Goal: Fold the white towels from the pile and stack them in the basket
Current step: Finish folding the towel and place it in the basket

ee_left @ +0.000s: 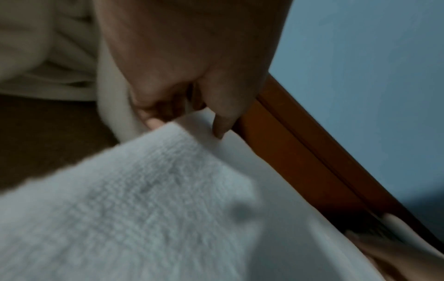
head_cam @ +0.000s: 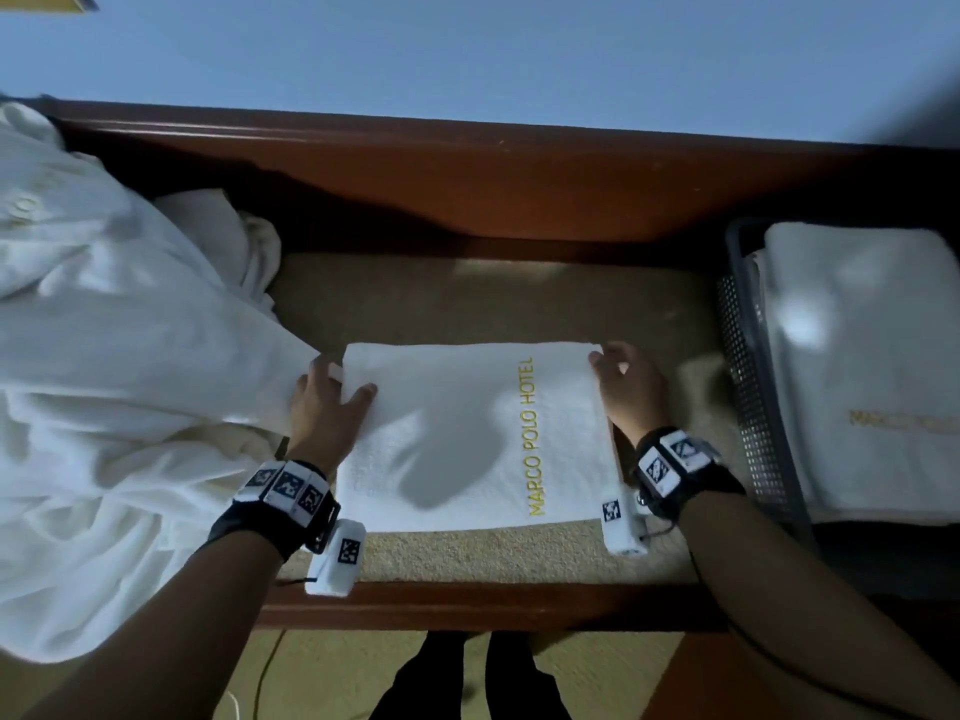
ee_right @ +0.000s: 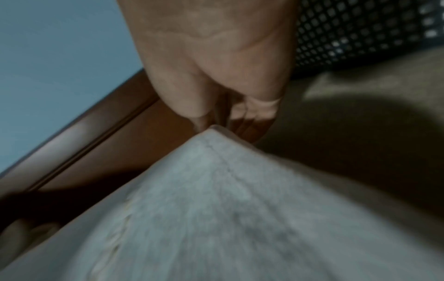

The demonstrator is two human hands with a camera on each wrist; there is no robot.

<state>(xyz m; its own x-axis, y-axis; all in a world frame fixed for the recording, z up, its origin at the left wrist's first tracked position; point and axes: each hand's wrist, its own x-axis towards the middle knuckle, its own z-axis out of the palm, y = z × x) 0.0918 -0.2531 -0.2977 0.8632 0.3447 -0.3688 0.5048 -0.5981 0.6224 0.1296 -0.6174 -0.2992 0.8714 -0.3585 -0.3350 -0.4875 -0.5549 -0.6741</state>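
Note:
A folded white towel [head_cam: 467, 433] with gold "MARCO POLO HOTEL" lettering lies flat on the beige cushion [head_cam: 467, 298]. My left hand [head_cam: 327, 402] holds its far left corner, thumb on top and fingers tucked under the edge. The left wrist view shows this left hand [ee_left: 186, 127] pinching the towel [ee_left: 144, 209]. My right hand [head_cam: 623, 381] grips the far right corner. In the right wrist view the right hand [ee_right: 223, 123] has thumb and fingers closed on the towel [ee_right: 228, 218]. A rumpled pile of white towels [head_cam: 104, 356] lies at the left. The dark mesh basket [head_cam: 748, 366] at the right holds folded towels [head_cam: 857, 356].
A brown wooden frame [head_cam: 467, 200] runs behind the cushion below a pale blue wall [head_cam: 467, 54]. The wooden front edge [head_cam: 467, 605] is near my legs. The pile touches the towel's left side. The basket [ee_right: 360, 32] stands close to my right hand.

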